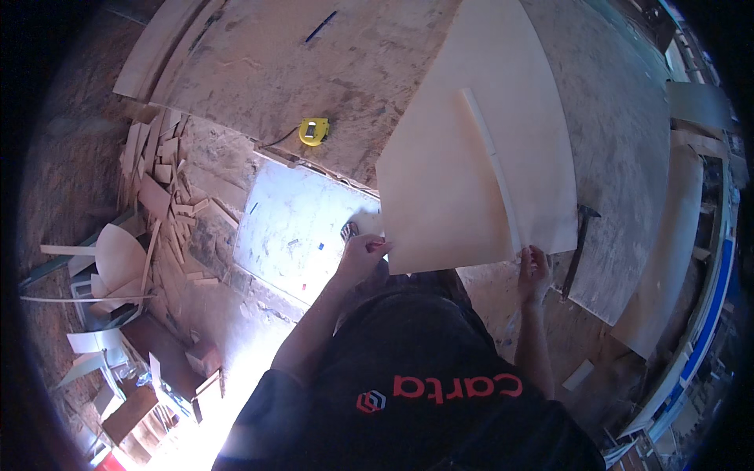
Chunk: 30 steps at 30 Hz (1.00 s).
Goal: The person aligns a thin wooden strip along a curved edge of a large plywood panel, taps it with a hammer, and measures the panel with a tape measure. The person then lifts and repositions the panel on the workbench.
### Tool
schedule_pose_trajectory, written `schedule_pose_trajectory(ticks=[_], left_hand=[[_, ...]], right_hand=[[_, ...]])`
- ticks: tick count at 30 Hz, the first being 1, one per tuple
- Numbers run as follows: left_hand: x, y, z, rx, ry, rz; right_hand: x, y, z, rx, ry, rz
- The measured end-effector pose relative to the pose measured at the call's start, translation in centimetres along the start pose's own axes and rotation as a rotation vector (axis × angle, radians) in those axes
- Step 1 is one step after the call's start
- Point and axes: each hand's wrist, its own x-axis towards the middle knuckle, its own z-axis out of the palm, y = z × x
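Note:
A large pale sheet of thin board (440, 173) lies over the worktable, its near edge reaching toward my body. Along it runs a narrow pale strip of wood (492, 157), slightly bent, ending at the near edge. My left hand (364, 255) is closed at the sheet's near left corner, fingertips pinching the edge. On the near right, my right hand (536, 273) is closed with its fingers at the strip's lower end and the sheet's edge; exactly how it splits its grip between them is hidden.
A yellow tape measure (314, 131) and a dark pen-like stick (320, 27) lie on the worktable (259, 71). A hammer (580, 239) rests right of the sheet. Wood offcuts (169, 169) heap on the left floor, near a pile of scrap pieces (122, 263). Curved boards (664, 259) stand right.

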Motion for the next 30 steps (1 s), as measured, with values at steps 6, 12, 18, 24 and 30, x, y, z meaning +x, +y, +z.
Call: schedule_pose_trajectory(ticks=[6,12,18,24,30], left_hand=[[2.3,-7.2,-7.4,0.138,-0.105,0.031],[2.9,-22.4,-19.2,0.676,-0.23,-0.16],[0.7,-33.4,-28.5,0.793,-0.336,-0.432],[1.9,-33.2,-28.8,0.348,-0.245,-0.487],[5.0,-26.9,-25.1,0.161,-0.311,-0.479]], right_hand=[[-5.6,-0.7,3.2,-0.141,0.231,0.257],[-17.6,-3.4,8.1,-0.227,0.052,0.375],[-29.7,-2.9,13.6,-0.081,-0.488,0.59],[-33.8,-2.8,14.4,-0.065,-0.658,0.857],[-28.5,-4.8,13.9,-0.019,-0.437,0.831]])
